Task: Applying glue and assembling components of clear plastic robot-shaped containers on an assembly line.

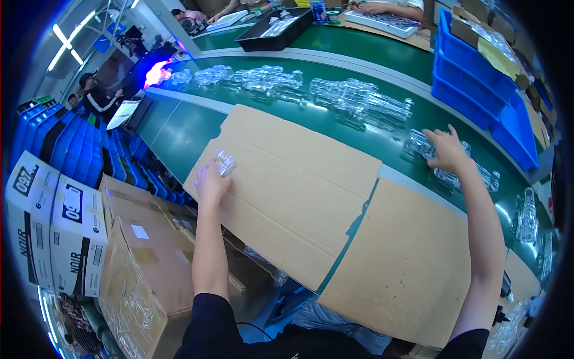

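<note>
My left hand (210,180) is closed around a small clear plastic piece (225,163), above the left part of a large flat cardboard sheet (293,179). Over the green conveyor belt, my right hand (447,149) reaches out with its fingers spread. Right beneath it lies a clear plastic figure-shaped part (418,143), partly covered by the hand; whether the fingertips touch it cannot be made out. A second cardboard sheet (400,251) lies nearer me, below my right forearm.
More clear parts (359,99) lie in a row along the green belt (293,63). Stacked blue bins (472,90) stand at the right, a black tray (275,33) at the back. Cartons (146,239) fill the left. Other people work across the belt and far left.
</note>
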